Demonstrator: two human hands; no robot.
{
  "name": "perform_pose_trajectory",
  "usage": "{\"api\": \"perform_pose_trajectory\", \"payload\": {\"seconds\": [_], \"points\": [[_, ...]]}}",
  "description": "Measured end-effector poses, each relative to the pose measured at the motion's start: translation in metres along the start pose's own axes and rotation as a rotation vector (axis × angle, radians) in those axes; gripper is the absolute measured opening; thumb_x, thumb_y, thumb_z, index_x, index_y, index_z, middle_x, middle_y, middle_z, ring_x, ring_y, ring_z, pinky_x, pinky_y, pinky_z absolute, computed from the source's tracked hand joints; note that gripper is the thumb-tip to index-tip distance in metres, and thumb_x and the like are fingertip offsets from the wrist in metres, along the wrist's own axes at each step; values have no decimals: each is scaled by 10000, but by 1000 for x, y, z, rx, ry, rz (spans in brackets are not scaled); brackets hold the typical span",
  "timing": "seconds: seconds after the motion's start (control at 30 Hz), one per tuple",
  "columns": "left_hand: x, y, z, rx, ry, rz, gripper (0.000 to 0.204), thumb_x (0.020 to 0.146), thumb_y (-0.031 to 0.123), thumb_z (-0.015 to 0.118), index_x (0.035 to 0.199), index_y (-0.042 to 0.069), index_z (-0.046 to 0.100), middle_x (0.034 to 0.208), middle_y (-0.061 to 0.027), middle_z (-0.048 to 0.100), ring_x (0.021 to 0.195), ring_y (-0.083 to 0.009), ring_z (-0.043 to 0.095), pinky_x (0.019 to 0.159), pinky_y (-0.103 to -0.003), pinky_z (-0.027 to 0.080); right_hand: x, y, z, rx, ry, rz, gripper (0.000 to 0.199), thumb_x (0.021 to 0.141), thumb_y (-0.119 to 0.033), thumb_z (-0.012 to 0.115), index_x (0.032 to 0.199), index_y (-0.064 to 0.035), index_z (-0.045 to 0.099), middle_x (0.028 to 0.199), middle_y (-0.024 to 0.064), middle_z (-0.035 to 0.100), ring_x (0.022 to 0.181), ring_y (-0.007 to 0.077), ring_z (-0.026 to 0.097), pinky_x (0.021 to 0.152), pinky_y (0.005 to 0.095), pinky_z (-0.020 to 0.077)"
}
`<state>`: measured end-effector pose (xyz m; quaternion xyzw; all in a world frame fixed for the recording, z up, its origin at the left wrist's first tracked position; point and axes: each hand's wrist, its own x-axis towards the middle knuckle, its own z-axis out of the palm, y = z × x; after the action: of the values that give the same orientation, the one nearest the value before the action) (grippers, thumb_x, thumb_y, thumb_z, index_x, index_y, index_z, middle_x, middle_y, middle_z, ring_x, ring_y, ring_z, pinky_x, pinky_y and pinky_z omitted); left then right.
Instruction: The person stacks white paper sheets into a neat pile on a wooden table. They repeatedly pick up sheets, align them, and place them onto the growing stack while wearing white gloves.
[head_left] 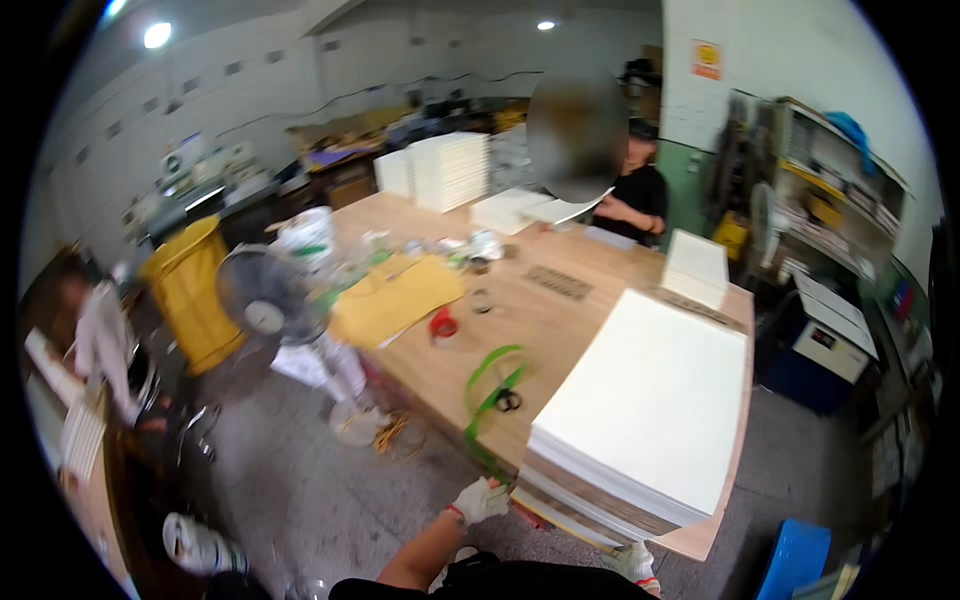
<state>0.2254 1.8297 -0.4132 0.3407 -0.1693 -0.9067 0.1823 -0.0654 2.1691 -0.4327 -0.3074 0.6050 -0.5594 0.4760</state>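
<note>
A large stack of white sheets (640,390) lies at the near right of the wooden table, on brownish boards at its lower edge. My left hand (482,500), in a white glove, is closed at the stack's near left corner. A loose, curling green strap (472,435) runs down to its fingers. My right hand (632,562), gloved too, is beside the stack's near edge; its fingers are too blurred to make out. Black-handled scissors (508,400) lie by the strap. Farther left is a roll of red tape (442,323).
Yellow paper (398,298) and clutter cover the table's left end. White stacks (448,172) stand at the back, where a person in black (635,200) works. A fan (265,300) and yellow bin (192,290) stand left; a blue stool (795,562) is at lower right.
</note>
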Motion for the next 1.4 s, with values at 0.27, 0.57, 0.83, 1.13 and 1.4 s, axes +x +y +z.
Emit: {"api": "perform_pose_trajectory", "payload": {"seconds": [0.27,0.57,0.83,1.13,1.4], "points": [[5,8,30,137,-83,-226,519,1012,376,339,1375,6,312,1338,-211,468,1046,-408,605,863,-532,544,8,34,21,-1165,508,183,339,841,-363,563,1066,-140,686,1101,84,662,993,293,640,778,390,523],[51,12,56,1453,-226,171,530,780,316,710,1200,77,493,1097,-213,587,946,-370,625,779,-497,518,11,48,3,-1490,344,474,551,867,-427,549,1298,-90,487,1234,132,588,1114,286,574,912,385,461],[12,21,89,1411,-197,254,492,872,438,467,1132,30,553,904,-206,656,824,-346,657,703,-433,526,17,46,-1,-1512,416,412,429,852,-381,536,1188,-121,592,1197,86,621,1090,272,597,868,387,487],[64,-9,30,1540,-143,310,459,992,409,299,1145,66,563,927,-148,682,852,-244,671,711,-376,531,23,55,17,-1738,300,353,374,842,-332,506,1128,-152,669,1209,43,631,1115,252,594,872,389,493],[2,22,48,1161,-295,362,425,900,398,581,1164,65,581,986,-95,657,833,-265,661,641,-417,532,3,-24,96,-441,760,207,519,910,-437,519,1247,-42,539,1192,123,613,1099,318,577,857,440,490]]}}
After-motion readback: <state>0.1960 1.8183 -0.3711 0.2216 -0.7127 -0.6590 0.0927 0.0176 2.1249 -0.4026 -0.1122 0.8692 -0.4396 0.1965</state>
